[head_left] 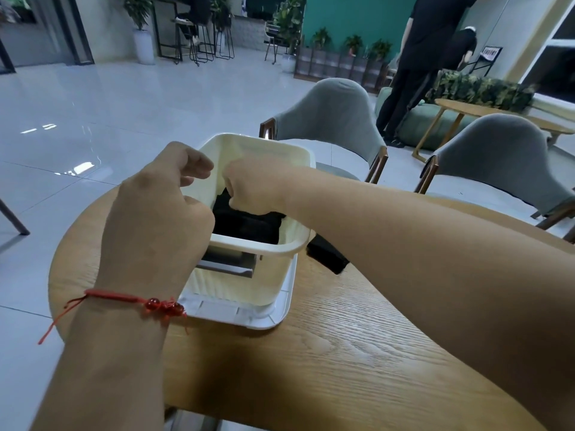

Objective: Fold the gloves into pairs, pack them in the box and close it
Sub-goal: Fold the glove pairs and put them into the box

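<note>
A white plastic box stands open on the round wooden table, resting on its white lid. Black folded gloves lie inside it. My right hand reaches down into the box with its fingers curled into the gloves; the fingertips are hidden. My left hand, a red string bracelet on its wrist, is curled over the box's left rim and holds it. Another black glove lies on the table right of the box, partly hidden under my right forearm.
Two grey chairs stand at the table's far side. A person in black stands beyond them by a second wooden table. Shiny tiled floor spreads to the left.
</note>
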Tool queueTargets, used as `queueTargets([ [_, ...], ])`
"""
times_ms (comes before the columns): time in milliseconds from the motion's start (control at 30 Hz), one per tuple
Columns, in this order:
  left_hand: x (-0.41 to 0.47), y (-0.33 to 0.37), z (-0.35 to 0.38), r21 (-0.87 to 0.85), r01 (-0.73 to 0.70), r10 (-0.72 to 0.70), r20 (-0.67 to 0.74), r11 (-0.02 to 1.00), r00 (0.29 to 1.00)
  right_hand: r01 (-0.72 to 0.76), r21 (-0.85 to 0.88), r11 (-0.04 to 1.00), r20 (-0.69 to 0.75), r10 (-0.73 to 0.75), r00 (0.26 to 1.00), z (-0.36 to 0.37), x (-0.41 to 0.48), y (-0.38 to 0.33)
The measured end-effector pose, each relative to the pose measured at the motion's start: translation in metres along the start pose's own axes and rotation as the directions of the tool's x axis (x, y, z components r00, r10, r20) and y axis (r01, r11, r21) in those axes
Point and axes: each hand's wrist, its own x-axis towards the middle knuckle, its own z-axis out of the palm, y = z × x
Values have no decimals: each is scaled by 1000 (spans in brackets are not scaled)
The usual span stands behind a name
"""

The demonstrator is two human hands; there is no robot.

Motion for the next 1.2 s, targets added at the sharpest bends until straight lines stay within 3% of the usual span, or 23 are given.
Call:
queueTargets([
  [67,-1,2,0,17,-41,41,-38,999,998,-33,54,998,-120,40,992,-8,-8,5],
  [367,-21,43,17,-31,-192,191,-36,981,981,-49,326,944,-332,162,929,-15,-100,43],
  [567,-45,78,52,-94,-424,425,-8,901,905,-64,535,842,-424,333,842,14,-169,72],
  [800,-64,100,110,-132,-510,523,97,850,847,-166,693,702,-375,547,748,53,-238,123],
  [933,-68,97,149,-86,-470,476,242,878,845,-230,721,654,-329,615,717,87,-262,152],
  [1200,-71,59,209,95,-358,270,487,929,831,-434,577,692,-153,613,775,166,-286,197],
])
